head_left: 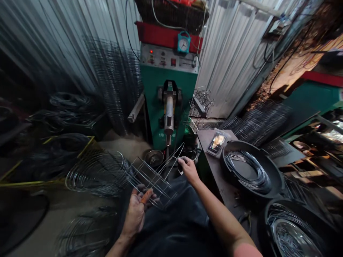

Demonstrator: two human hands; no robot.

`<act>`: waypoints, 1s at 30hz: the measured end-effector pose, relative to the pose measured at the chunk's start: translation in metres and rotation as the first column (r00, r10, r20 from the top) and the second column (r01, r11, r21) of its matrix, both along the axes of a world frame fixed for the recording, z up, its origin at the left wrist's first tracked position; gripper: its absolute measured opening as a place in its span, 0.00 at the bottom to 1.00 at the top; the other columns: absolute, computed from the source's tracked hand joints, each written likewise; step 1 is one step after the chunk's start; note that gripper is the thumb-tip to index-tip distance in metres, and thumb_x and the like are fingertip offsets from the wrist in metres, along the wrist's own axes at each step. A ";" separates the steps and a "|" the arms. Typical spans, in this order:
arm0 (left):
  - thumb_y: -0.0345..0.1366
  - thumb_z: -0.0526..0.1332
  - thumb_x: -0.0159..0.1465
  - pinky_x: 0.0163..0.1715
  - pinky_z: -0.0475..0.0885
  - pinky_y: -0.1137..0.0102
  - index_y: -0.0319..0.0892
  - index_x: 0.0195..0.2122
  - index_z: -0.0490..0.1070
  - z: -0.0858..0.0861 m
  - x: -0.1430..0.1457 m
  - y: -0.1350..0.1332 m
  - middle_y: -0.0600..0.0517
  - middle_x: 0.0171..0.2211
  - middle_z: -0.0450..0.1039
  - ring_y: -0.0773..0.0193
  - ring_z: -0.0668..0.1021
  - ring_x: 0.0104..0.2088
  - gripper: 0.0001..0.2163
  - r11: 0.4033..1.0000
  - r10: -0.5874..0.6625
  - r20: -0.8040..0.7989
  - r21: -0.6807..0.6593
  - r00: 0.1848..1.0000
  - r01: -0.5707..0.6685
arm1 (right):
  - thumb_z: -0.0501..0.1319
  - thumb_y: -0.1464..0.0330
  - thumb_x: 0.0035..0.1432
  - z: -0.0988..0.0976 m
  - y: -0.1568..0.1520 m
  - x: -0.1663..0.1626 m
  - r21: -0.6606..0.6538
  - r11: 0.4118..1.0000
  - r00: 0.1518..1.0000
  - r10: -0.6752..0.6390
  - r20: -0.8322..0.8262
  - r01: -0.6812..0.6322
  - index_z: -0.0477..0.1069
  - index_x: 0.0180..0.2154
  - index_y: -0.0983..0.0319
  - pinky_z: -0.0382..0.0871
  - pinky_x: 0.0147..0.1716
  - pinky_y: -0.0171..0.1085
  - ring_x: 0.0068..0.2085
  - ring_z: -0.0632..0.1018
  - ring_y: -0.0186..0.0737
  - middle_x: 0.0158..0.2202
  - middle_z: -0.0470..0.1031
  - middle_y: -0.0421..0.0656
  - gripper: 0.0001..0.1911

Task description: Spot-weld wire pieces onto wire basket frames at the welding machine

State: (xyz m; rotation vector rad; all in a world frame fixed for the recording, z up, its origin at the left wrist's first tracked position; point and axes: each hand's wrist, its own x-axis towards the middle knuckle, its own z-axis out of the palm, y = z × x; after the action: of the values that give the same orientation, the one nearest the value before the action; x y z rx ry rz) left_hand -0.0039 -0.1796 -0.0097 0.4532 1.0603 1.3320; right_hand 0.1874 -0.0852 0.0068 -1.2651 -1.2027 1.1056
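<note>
We find one open wire frame [154, 172] held above the worker's lap, in front of the green machine [184, 82] and below its metal arm [168, 114]. The left hand [139, 205] is partly closed, its fingers curled about the wires at the near end, with an orange wrap [147, 196] on one digit. The right hand [189, 169] is nearly closed in a pinch, thumb and fingertips together on a wire towards the frame's far, narrower end. We cannot tell how firm either grip is.

In our judgement, steady handling here calls for both hands to support the frame together, the left bearing the body while the right sets the angle of the narrow end. Thin wire is liable to flex, so we advise light, even pressure without twisting. Fingertips are best placed well back from the arm's tip [168, 140].

We note wire rings [99, 175] close by on the left; whether the frame touches them we cannot establish. Loose ends could snag there, so any turn should be made clear of them and of the small bowl [162, 155] beyond the frame.
</note>
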 end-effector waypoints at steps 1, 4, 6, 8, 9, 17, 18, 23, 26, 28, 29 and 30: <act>0.35 0.70 0.44 0.32 0.75 0.62 0.45 0.40 0.60 -0.002 0.000 0.001 0.57 0.30 0.69 0.66 0.74 0.27 0.24 1.000 -0.008 0.007 -0.002 1.000 0.008 | 0.58 0.55 0.50 -0.001 0.001 -0.001 0.001 1.000 1.000 0.006 -0.005 -0.006 0.66 0.24 0.64 0.58 0.21 0.30 0.21 0.65 0.29 0.20 0.65 0.37 0.17; 0.35 0.70 0.44 0.31 0.75 0.61 0.45 0.40 0.60 -0.003 -0.002 0.004 0.58 0.29 0.69 0.66 0.74 0.27 0.25 0.999 -0.019 0.025 -0.035 1.000 0.019 | 0.58 0.56 0.51 -0.001 0.004 -0.003 -0.003 0.999 0.999 0.035 -0.038 -0.035 0.66 0.24 0.63 0.59 0.21 0.30 0.21 0.65 0.29 0.20 0.65 0.37 0.17; 0.36 0.70 0.42 0.30 0.75 0.62 0.45 0.40 0.60 -0.002 -0.004 0.008 0.58 0.27 0.69 0.65 0.74 0.26 0.25 0.998 -0.020 0.028 -0.064 0.999 0.022 | 0.58 0.57 0.50 0.000 0.007 -0.005 -0.014 0.998 0.996 0.052 -0.069 -0.053 0.66 0.23 0.63 0.59 0.21 0.30 0.21 0.65 0.29 0.20 0.66 0.37 0.16; 0.37 0.70 0.42 0.29 0.74 0.63 0.44 0.39 0.61 0.000 -0.005 0.011 0.58 0.26 0.69 0.65 0.73 0.25 0.25 0.996 -0.033 0.033 -0.080 0.999 0.035 | 0.59 0.57 0.50 0.001 0.011 -0.007 -0.025 0.998 0.993 0.060 -0.104 -0.062 0.66 0.23 0.63 0.59 0.21 0.30 0.21 0.65 0.29 0.20 0.66 0.37 0.15; 0.37 0.70 0.43 0.29 0.74 0.63 0.44 0.39 0.61 0.001 -0.006 0.013 0.58 0.25 0.69 0.65 0.73 0.25 0.24 0.995 -0.042 0.037 -0.085 0.998 0.045 | 0.59 0.58 0.49 0.001 0.013 -0.009 -0.029 0.997 0.990 0.061 -0.125 -0.065 0.66 0.23 0.63 0.59 0.21 0.29 0.21 0.66 0.29 0.20 0.67 0.37 0.15; 0.38 0.70 0.43 0.29 0.74 0.63 0.43 0.36 0.63 -0.001 -0.011 0.028 0.57 0.24 0.68 0.65 0.73 0.25 0.21 0.988 -0.069 0.054 -0.133 0.996 0.076 | 0.60 0.60 0.49 -0.005 0.030 -0.017 -0.056 0.997 0.977 0.041 -0.209 -0.054 0.66 0.23 0.64 0.61 0.22 0.29 0.21 0.67 0.28 0.19 0.66 0.37 0.13; 0.38 0.70 0.43 0.28 0.73 0.64 0.43 0.36 0.64 -0.001 -0.011 0.030 0.57 0.24 0.68 0.65 0.72 0.25 0.21 0.987 -0.069 0.055 -0.138 0.996 0.076 | 0.60 0.61 0.48 -0.006 0.032 -0.017 -0.058 0.997 0.976 0.042 -0.214 -0.056 0.66 0.23 0.64 0.61 0.22 0.29 0.21 0.67 0.28 0.19 0.66 0.36 0.12; 0.38 0.71 0.42 0.28 0.73 0.66 0.43 0.35 0.63 -0.003 -0.013 0.037 0.58 0.23 0.67 0.67 0.72 0.25 0.22 0.987 -0.078 0.053 -0.139 0.996 0.084 | 0.59 0.62 0.48 -0.008 0.041 -0.018 -0.083 0.994 0.970 0.044 -0.241 -0.066 0.66 0.24 0.64 0.60 0.21 0.28 0.20 0.67 0.28 0.19 0.67 0.37 0.11; 0.40 0.70 0.44 0.27 0.73 0.67 0.43 0.37 0.62 -0.004 -0.014 0.040 0.58 0.23 0.67 0.66 0.72 0.26 0.22 0.989 -0.085 0.038 -0.119 0.996 0.089 | 0.59 0.62 0.47 -0.009 0.046 -0.019 -0.097 0.993 0.964 0.035 -0.263 -0.062 0.66 0.24 0.64 0.60 0.20 0.28 0.19 0.68 0.27 0.19 0.67 0.37 0.11; 0.40 0.70 0.44 0.27 0.72 0.68 0.43 0.38 0.62 -0.005 -0.015 0.042 0.58 0.23 0.67 0.66 0.72 0.26 0.22 0.990 -0.085 0.019 -0.110 0.996 0.087 | 0.59 0.62 0.47 -0.009 0.048 -0.020 -0.100 0.993 0.961 0.032 -0.273 -0.061 0.66 0.24 0.65 0.60 0.19 0.28 0.19 0.67 0.27 0.19 0.67 0.37 0.11; 0.40 0.70 0.44 0.26 0.72 0.68 0.43 0.38 0.62 -0.005 -0.015 0.043 0.58 0.23 0.67 0.66 0.71 0.26 0.22 0.990 -0.087 0.012 -0.107 0.996 0.088 | 0.60 0.62 0.47 -0.010 0.049 -0.021 -0.102 0.993 0.961 0.031 -0.276 -0.062 0.66 0.24 0.64 0.60 0.19 0.28 0.19 0.67 0.27 0.18 0.67 0.37 0.11; 0.40 0.70 0.44 0.26 0.72 0.68 0.43 0.37 0.62 -0.004 -0.015 0.044 0.58 0.23 0.67 0.66 0.71 0.26 0.22 0.991 -0.086 0.008 -0.107 0.996 0.086 | 0.60 0.61 0.47 -0.011 0.050 -0.021 -0.105 0.992 0.960 0.031 -0.280 -0.063 0.66 0.24 0.64 0.59 0.19 0.28 0.18 0.67 0.27 0.18 0.67 0.37 0.12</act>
State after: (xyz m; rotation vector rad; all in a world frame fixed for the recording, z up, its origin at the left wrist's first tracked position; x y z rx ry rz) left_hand -0.0186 -0.1358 -0.0142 0.4115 1.0920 1.1934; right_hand 0.1661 -0.0349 -0.0040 -1.1249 -0.9736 1.3539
